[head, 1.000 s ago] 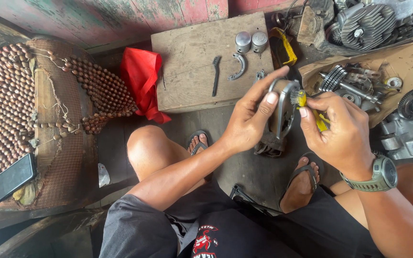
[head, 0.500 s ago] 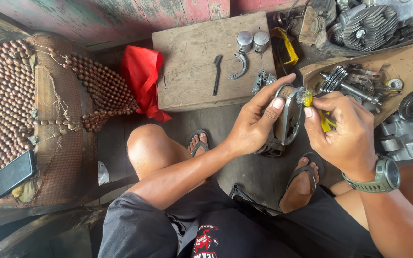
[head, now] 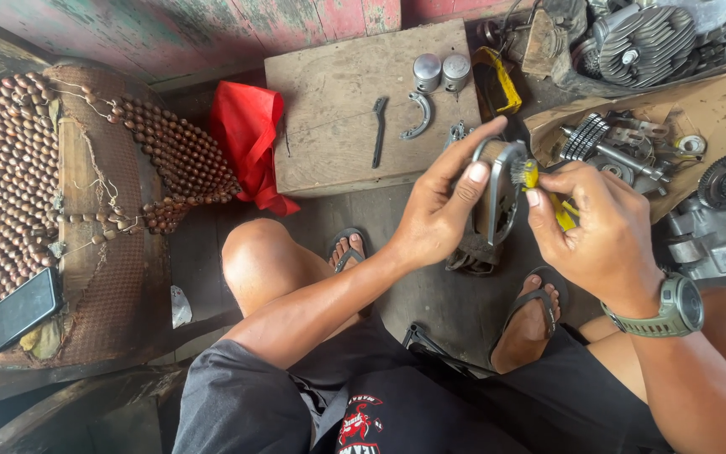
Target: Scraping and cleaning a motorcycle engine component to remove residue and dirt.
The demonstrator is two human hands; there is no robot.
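Note:
My left hand [head: 440, 210] grips a curved grey metal part, shaped like a brake shoe [head: 497, 197], and holds it upright over the floor between my feet. My right hand [head: 602, 231] holds a small yellow-handled brush [head: 546, 192], its dark bristles against the top edge of the metal part. A green watch [head: 674, 307] sits on my right wrist. Both hands are close together, just in front of a wooden board [head: 338, 118].
On the board lie a second curved shoe [head: 418, 116], a dark tool [head: 378, 130] and two small metal cylinders [head: 440, 71]. A red cloth [head: 249, 139] lies left of it. Engine parts and gears [head: 632, 143] crowd the right. A beaded seat cover [head: 10, 168] and phone [head: 18, 311] lie left.
The hands and the metal part have drifted slightly to the right and up. The brush has shifted along the part's top edge. Nothing else has moved.

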